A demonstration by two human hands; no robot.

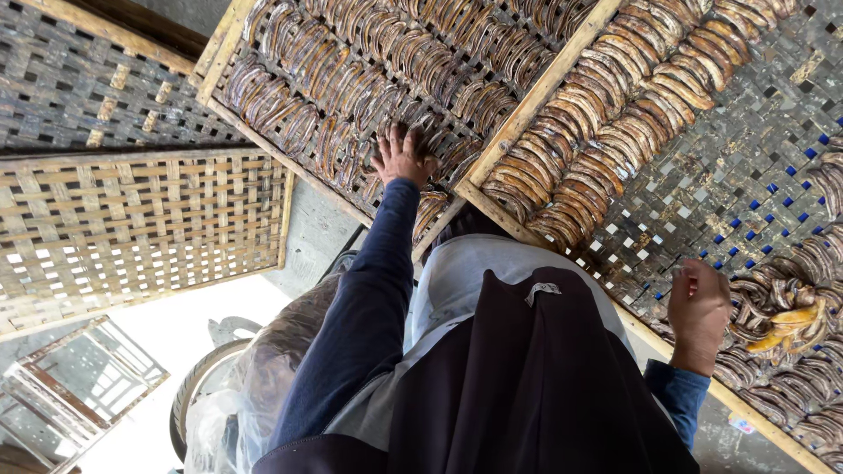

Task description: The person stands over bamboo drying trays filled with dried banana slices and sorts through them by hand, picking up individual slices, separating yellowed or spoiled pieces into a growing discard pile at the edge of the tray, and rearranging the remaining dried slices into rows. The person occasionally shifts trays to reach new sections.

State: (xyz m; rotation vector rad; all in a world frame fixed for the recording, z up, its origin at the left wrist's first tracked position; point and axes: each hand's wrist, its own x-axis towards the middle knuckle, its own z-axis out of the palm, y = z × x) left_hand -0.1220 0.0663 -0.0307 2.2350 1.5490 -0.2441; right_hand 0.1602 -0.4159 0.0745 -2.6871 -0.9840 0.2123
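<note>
Two big woven bamboo racks fill the view, framed in pale wood: the left rack [369,88] is packed with rows of curved, dark brown dried banana slices [351,79], while the right rack [746,175] carries rows along its upper part, a heap near its lower edge, and bare lattice between. I'd judge the racks light but wide and springy, best taken by the wooden frame rails rather than the weave. An empty lattice panel [132,228] lies well apart to the left, and that side offers the freest room; the two frames meet at a rail just in front of the person, leaving little slack there. The slices look leathery, light and probably tacky, easy to pinch by an end. The left hand [402,156] lies flat, fingers [386,145] spread wide, pressing on slices and gripping nothing. The right hand [698,309] is curled loosely just beside the heap [786,316]; whether it holds anything I cannot tell.
</note>
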